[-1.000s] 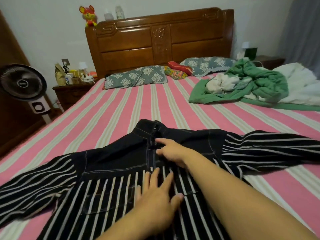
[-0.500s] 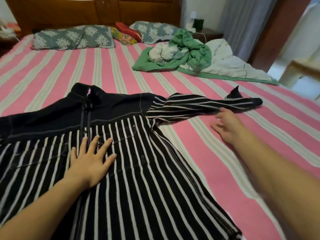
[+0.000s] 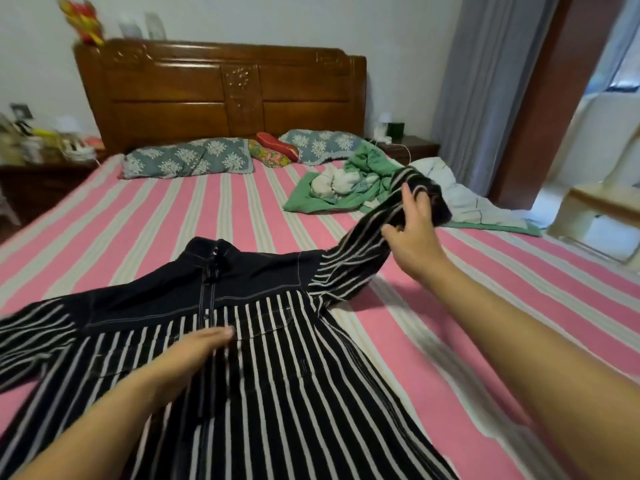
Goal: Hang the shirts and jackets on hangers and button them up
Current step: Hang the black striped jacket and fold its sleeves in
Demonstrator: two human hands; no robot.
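A black jacket with white stripes [image 3: 270, 368] lies front up on the pink striped bed [image 3: 173, 230], its placket closed and its collar toward the headboard. My left hand [image 3: 194, 351] rests flat on the jacket's chest beside the placket, fingers straight. My right hand [image 3: 412, 230] grips the jacket's right sleeve [image 3: 363, 251] near the cuff and holds it raised above the bed. The jacket's other sleeve stretches out to the left edge of the view. No hanger is in view.
A heap of green and white clothes [image 3: 349, 185] lies at the bed's far right, just behind the raised sleeve. Patterned pillows [image 3: 187, 157] line the wooden headboard [image 3: 221, 95]. Nightstands stand on both sides, and a grey curtain [image 3: 474, 98] and a doorway are on the right.
My right hand went from hovering beside the flat sleeve to gripping it and lifting it off the bed. My left hand slid slightly right along the jacket's chest. The camera tilted up.
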